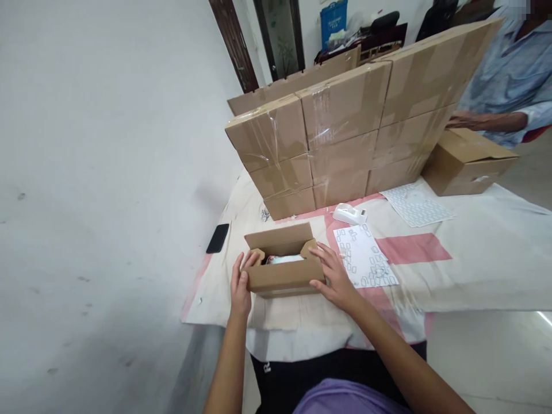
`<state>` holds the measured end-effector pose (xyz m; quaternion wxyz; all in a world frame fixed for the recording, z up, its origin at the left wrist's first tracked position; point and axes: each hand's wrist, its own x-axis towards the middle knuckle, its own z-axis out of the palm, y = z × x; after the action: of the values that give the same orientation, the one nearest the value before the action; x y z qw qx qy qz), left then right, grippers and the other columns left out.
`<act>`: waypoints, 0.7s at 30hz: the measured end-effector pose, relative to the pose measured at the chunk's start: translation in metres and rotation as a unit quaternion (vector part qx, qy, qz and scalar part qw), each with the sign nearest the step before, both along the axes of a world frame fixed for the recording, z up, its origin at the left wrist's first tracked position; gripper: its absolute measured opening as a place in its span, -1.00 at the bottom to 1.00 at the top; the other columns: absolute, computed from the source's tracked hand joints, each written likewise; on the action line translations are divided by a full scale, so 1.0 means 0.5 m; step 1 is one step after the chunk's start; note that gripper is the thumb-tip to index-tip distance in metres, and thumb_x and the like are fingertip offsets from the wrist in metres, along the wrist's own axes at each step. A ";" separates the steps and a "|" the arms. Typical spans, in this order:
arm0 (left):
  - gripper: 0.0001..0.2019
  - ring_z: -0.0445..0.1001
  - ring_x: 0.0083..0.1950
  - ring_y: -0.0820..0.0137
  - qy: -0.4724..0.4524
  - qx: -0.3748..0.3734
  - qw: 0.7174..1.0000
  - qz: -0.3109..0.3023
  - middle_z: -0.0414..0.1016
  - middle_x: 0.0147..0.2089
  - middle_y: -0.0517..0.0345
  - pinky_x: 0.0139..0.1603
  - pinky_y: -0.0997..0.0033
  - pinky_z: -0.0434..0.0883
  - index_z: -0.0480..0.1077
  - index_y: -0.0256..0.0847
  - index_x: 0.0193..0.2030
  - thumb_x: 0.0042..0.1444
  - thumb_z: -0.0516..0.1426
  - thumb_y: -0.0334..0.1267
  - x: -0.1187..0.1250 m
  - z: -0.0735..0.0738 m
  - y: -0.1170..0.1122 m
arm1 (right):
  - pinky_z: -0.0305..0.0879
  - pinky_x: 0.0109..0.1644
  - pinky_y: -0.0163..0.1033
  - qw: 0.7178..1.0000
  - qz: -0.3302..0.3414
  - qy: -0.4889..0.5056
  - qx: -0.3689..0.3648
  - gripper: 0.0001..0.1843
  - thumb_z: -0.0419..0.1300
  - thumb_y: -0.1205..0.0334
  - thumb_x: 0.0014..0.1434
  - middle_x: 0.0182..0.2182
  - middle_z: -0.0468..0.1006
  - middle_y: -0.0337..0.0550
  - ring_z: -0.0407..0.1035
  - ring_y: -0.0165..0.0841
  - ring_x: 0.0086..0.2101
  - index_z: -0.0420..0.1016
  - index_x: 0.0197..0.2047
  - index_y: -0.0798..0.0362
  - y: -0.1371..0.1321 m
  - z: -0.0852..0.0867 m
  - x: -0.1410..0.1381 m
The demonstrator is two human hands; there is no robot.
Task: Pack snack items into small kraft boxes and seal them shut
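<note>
A small cardboard box (284, 277) sits on the cloth-covered table in front of me. Its long lid flap (280, 238) stands up at the back, and the side flaps are partly folded in. Inside lies something pale and white (286, 259) with some colored parts, mostly hidden by the front wall. My left hand (241, 282) grips the box's left end, thumb at the front corner and fingers over the side flap. On the right end, my right hand (334, 276) holds the box with its thumb at the front and its fingers along the side flap.
Right of the box lie printed white sheets (364, 259), a white tape dispenser (349, 214) and another sheet (416, 204). A phone (218, 238) rests at the left edge. Taped cardboard panels (340, 138) stand behind. A larger carton (468, 164) is near a seated person (509, 80).
</note>
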<state>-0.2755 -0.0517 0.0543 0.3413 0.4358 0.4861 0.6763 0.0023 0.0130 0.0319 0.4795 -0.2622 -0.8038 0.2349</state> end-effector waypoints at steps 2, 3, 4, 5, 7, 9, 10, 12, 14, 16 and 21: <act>-0.34 0.13 0.53 0.16 -0.026 -0.013 0.999 0.023 0.23 0.49 -0.01 0.54 -0.01 0.07 0.12 0.04 0.47 0.27 0.18 -0.04 0.006 0.011 0.008 | 0.10 0.43 0.25 0.999 -0.012 0.028 -0.042 -0.62 0.16 0.08 0.36 0.35 0.26 0.02 0.03 0.03 0.40 0.42 0.21 -0.10 -0.005 0.010 -0.012; -0.32 0.06 0.56 0.19 -0.037 -0.024 0.999 0.022 0.14 0.54 0.05 0.55 0.04 0.05 0.10 0.09 0.48 0.25 0.19 -0.12 0.007 0.018 0.011 | 0.13 0.42 0.24 0.996 -0.023 0.047 -0.068 -0.64 0.15 0.10 0.36 0.36 0.22 0.04 0.05 0.02 0.39 0.44 0.19 -0.09 -0.006 0.015 -0.017; -0.29 0.02 0.58 0.21 -0.051 -0.039 0.998 0.016 0.06 0.56 0.12 0.55 0.09 0.05 0.09 0.13 0.48 0.21 0.19 -0.19 0.006 0.025 0.015 | 0.15 0.42 0.23 0.993 -0.034 0.063 -0.093 -0.61 0.15 0.12 0.35 0.39 0.17 0.05 0.06 0.02 0.39 0.42 0.22 -0.08 -0.005 0.019 -0.020; -0.26 0.01 0.58 0.23 -0.067 -0.057 0.996 0.005 0.02 0.58 0.17 0.54 0.13 0.08 0.09 0.15 0.48 0.17 0.17 -0.26 0.005 0.032 0.019 | 0.16 0.41 0.22 0.990 -0.041 0.073 -0.117 -0.51 0.17 0.14 0.32 0.42 0.12 0.05 0.06 0.01 0.39 0.35 0.30 -0.09 -0.002 0.025 -0.020; -0.17 0.05 0.57 0.24 -0.090 -0.092 0.992 -0.017 0.02 0.58 0.23 0.48 0.20 0.20 0.07 0.17 0.50 0.07 0.13 -0.36 0.001 0.045 0.030 | 0.21 0.38 0.22 0.984 -0.031 0.069 -0.162 -0.20 0.20 0.19 0.26 0.47 0.03 0.02 0.05 -0.02 0.39 0.02 0.49 -0.15 0.010 0.037 -0.016; -0.07 0.16 0.52 0.24 -0.083 -0.110 0.990 -0.016 0.10 0.55 0.22 0.38 0.26 0.33 0.02 0.17 0.52 -0.04 0.09 -0.41 -0.003 0.052 0.045 | 0.23 0.36 0.21 0.980 -0.006 0.048 -0.195 0.00 0.20 0.24 0.22 0.49 0.02 -0.03 0.05 -0.04 0.39 -0.26 0.56 -0.21 0.027 0.049 -0.008; -0.04 0.23 0.49 0.24 -0.057 -0.109 0.992 -0.004 0.17 0.52 0.20 0.33 0.26 0.38 0.01 0.15 0.52 -0.09 0.07 -0.42 -0.005 0.053 0.054 | 0.20 0.38 0.22 0.979 0.003 0.040 -0.198 0.02 0.20 0.25 0.21 0.48 0.04 -0.04 0.04 -0.05 0.39 -0.29 0.57 -0.22 0.035 0.052 -0.005; -0.06 0.41 0.36 0.20 0.022 -0.094 0.995 0.037 0.39 0.37 0.11 0.24 0.21 0.46 0.13 0.06 0.49 -0.15 0.03 -0.41 -0.009 0.051 0.068 | 0.07 0.44 0.24 0.984 0.006 0.039 -0.174 -0.02 0.18 0.27 0.20 0.45 0.12 -0.05 0.01 -0.05 0.40 -0.20 0.57 -0.20 0.047 0.053 -0.002; -0.25 0.50 0.24 0.15 0.099 -0.072 0.990 0.076 0.55 0.17 0.04 0.22 0.11 0.47 0.44 -0.08 0.27 -0.16 0.01 -0.38 -0.014 0.048 0.073 | -0.01 0.48 0.22 0.989 0.004 0.050 -0.142 -0.16 0.13 0.27 0.24 0.41 0.19 -0.06 0.03 -0.07 0.40 -0.01 0.53 -0.19 0.051 0.048 -0.003; -0.53 0.50 0.22 0.09 0.150 -0.058 0.982 0.096 0.61 0.03 0.01 0.29 0.01 0.40 0.62 -0.17 -0.09 -0.11 0.02 -0.36 -0.017 0.050 0.067 | 0.04 0.47 0.18 0.990 0.004 0.061 -0.130 -0.38 0.06 0.27 0.29 0.36 0.24 -0.07 0.10 -0.09 0.37 0.27 0.41 -0.19 0.048 0.042 -0.006; -0.73 0.39 0.35 -0.04 0.350 -0.059 0.926 0.129 0.65 0.04 0.02 0.49 -0.24 0.05 0.66 -0.11 -0.16 0.08 0.14 -0.29 0.026 0.076 0.023 | 0.19 0.39 0.18 0.991 -0.020 0.052 -0.123 -0.55 -0.02 0.31 0.32 0.30 0.32 -0.06 0.22 -0.07 0.30 0.56 0.13 -0.13 0.042 0.046 -0.008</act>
<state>-0.2623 -0.0402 0.0921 0.0850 0.5574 0.6654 0.4892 -0.0017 0.0337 0.0549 0.4894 -0.3232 -0.7371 0.3358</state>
